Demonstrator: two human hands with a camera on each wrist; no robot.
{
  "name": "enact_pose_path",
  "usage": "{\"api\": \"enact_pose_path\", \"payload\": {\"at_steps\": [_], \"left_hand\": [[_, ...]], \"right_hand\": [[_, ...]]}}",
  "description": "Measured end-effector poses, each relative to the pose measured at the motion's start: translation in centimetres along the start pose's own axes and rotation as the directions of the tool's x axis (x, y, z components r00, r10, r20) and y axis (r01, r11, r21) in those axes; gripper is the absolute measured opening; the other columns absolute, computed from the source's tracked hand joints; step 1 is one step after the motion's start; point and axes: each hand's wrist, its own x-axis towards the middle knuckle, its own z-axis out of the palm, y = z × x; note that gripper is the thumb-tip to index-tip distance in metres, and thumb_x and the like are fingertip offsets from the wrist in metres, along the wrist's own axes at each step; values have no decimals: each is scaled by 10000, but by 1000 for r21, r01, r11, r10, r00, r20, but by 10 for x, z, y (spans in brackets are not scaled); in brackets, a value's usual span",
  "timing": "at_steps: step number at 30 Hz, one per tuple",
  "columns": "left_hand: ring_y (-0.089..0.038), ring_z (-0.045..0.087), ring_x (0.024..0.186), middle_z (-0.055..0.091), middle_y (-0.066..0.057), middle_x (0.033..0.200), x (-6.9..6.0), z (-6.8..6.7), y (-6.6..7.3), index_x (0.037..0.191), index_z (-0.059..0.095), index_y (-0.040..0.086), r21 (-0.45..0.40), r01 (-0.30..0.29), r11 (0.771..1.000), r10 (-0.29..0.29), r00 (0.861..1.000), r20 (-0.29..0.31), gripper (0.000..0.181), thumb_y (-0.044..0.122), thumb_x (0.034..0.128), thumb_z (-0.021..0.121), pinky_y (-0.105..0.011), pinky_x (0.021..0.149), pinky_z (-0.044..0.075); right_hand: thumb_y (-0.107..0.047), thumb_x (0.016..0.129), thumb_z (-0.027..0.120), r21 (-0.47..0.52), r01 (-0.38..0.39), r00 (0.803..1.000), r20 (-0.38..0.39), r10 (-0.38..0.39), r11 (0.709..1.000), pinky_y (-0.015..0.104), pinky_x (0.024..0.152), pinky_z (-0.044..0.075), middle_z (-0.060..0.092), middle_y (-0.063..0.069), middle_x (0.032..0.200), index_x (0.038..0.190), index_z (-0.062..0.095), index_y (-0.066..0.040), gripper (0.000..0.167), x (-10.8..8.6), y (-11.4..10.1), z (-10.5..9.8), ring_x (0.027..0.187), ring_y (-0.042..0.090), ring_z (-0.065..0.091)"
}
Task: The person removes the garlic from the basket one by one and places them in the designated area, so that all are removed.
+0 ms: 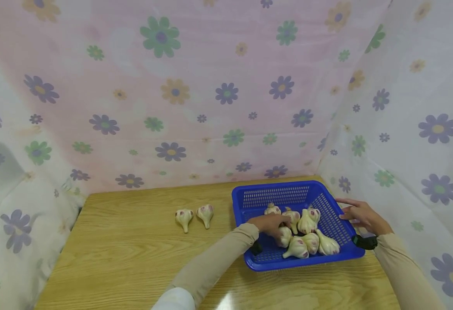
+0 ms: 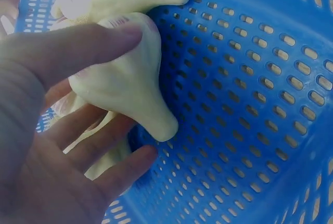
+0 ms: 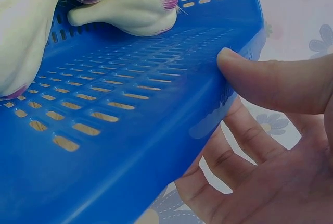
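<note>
Beige sleeves [image 1: 216, 258] come in nearest, both cut off by the lower edge of the head view; white material [image 1: 176, 299] at the left elbow is clipped too. Glare washes out one patch of the wood-grain worktop [image 1: 125, 254] there.

Blue perforated basket [image 1: 307, 262] sits on the worktop, right of centre. Left hand [image 1: 270, 224] is inside it, pinching a garlic bulb [image 2: 127, 81] between thumb and fingers; stem points away from the palm. Fingertips behind the bulb are hidden. Hard to match that bulb in the head view, since the hand covers part of the pile. Right hand [image 1: 362, 218] grips the right rim: thumb on the edge, fingers outside under it, tips hidden by the wall. Dark wrist device [image 1: 365, 242] on the right; its left counterpart is mostly hidden by the sleeve.

Other bulbs [image 1: 297, 248] crowd the basket, overlapping, exact count unclear. Two loose bulbs [image 1: 184, 216] lie left of it on the worktop, just apart. Flowered cloth [image 1: 211, 116] behind, cropped at the top; grey shape [image 1: 3, 165] at far left is indistinct.
</note>
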Motion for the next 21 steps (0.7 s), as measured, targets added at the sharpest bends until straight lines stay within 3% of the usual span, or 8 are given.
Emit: {"api": "enact_pose_path", "payload": {"at_steps": [7, 12, 17, 21], "left_hand": [[-95, 507, 828, 532, 19, 972, -4, 2, -2, 1019, 572, 110, -228, 31, 973, -18, 998, 59, 407, 74, 710, 834, -219, 654, 461], [-105, 502, 773, 529, 19, 944, -6, 1, -5, 1022, 579, 103, -259, 32, 965, -15, 998, 66, 398, 90, 714, 831, -231, 600, 455], [-85, 503, 854, 514, 37, 1009, -7, -6, -6, 1071, 581, 113, -240, -5, 971, 12, 1000, 28, 408, 161, 744, 820, -227, 641, 460], [-93, 523, 853, 521, 19, 1028, -12, -11, -3, 1116, 576, 98, -297, 3, 955, 5, 1000, 28, 440, 166, 752, 813, -252, 614, 493]], "right_hand": [[-106, 893, 599, 39, -2, 1000, -9, 2, 999, 504, 815, 513, 526, 296, 1219, 1473, 236, 24, 696, -1, 0, 2, 903, 250, 637], [-105, 900, 588, 31, -3, 1000, 0, 3, 1000, 495, 813, 513, 501, 319, 1248, 1473, 233, 24, 687, 0, 1, 5, 910, 247, 637], [-129, 909, 592, 13, 16, 1000, 12, -16, 1000, 488, 817, 513, 439, 355, 1307, 1480, 224, 16, 695, -2, 1, 3, 962, 280, 625], [-127, 904, 594, 14, 18, 1000, 13, -18, 1000, 485, 803, 519, 452, 354, 1290, 1481, 214, 19, 706, -3, 0, 0, 953, 285, 628]]}}
